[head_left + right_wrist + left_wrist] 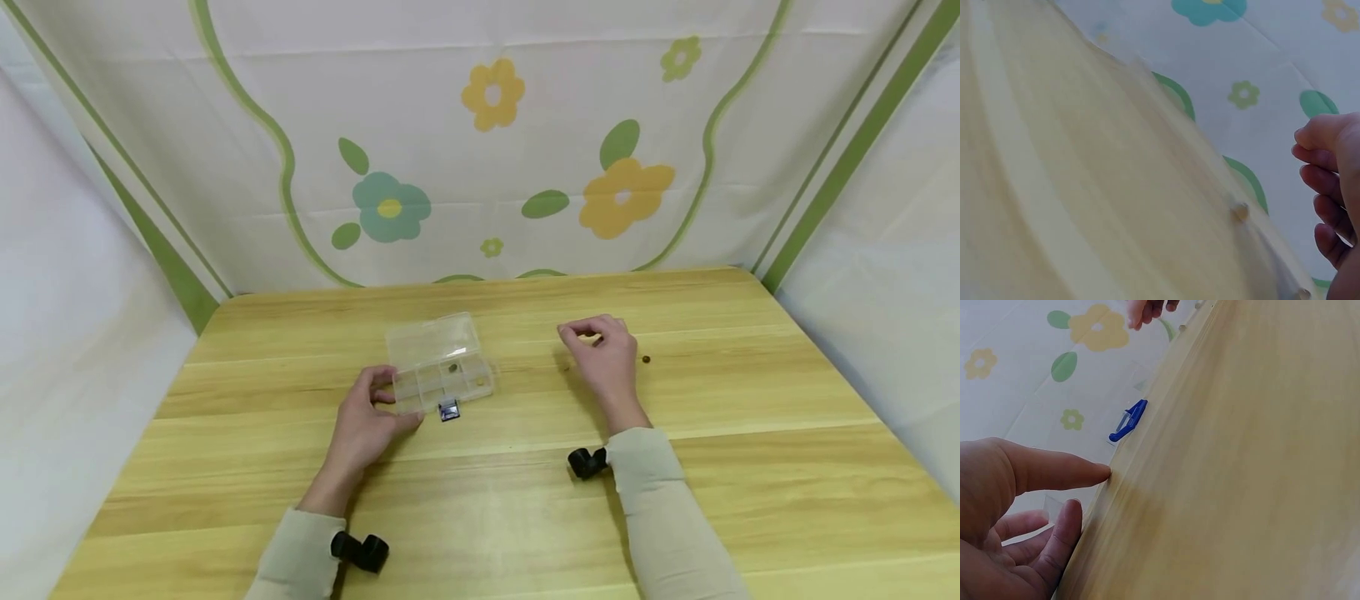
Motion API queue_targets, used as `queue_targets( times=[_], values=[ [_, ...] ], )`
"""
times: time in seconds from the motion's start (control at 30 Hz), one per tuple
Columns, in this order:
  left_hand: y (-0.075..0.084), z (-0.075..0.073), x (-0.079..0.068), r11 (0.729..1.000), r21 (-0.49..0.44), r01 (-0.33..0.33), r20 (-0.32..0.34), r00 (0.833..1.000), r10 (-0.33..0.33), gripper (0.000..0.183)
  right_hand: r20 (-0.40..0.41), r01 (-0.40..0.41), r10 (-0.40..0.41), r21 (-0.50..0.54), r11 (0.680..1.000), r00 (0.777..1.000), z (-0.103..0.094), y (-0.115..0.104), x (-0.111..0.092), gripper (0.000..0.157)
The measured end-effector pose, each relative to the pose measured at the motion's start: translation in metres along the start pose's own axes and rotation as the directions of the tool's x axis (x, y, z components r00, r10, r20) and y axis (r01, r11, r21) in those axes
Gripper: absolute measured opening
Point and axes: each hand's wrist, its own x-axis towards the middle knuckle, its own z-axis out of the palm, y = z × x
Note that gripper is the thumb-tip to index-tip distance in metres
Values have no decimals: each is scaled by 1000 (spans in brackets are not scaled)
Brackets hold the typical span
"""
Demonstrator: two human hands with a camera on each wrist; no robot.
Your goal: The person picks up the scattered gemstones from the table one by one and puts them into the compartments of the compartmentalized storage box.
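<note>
A clear plastic compartment box (408, 381) lies on the table with its lid (432, 340) folded back. My left hand (366, 423) grips its left end, thumb at the front corner and fingers at the side. A blue latch (449, 410) juts from the front; the left wrist view shows this latch (1129, 420) beyond the hand. Inside are a small dark green piece (453, 367) and a yellowish piece (481, 382). Right of the box, my right hand (604, 357) is raised with thumb and forefinger tips together. Whether something tiny sits between them cannot be seen.
A small dark brown bead-like piece (647, 359) lies on the wooden table (510, 517) right of the right hand. A tinier speck (566, 368) lies to that hand's left. A flower-printed cloth (450, 150) stands behind the table, with white cloth at both sides.
</note>
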Motion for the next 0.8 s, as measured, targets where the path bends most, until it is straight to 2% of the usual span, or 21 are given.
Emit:
queue_targets(
  times=[0.2,0.5,0.6,0.8],
  values=[
    [0,-1,1,1000,2,-1,5,1000,1,77,-84,-52,50,-20,998,995,-19,10,6,23],
    [-1,0,0,1000,-9,11,4,1000,-11,77,-94,-191,184,-74,979,978,-61,21,10,27],
    [-1,0,-1,1000,-15,20,6,1000,-20,77,-110,-247,236,-100,964,965,-73,27,10,29],
    [-2,-1,-1,1000,-16,11,4,1000,-11,77,-77,-356,347,-186,916,935,-87,36,10,36]
  ],
)
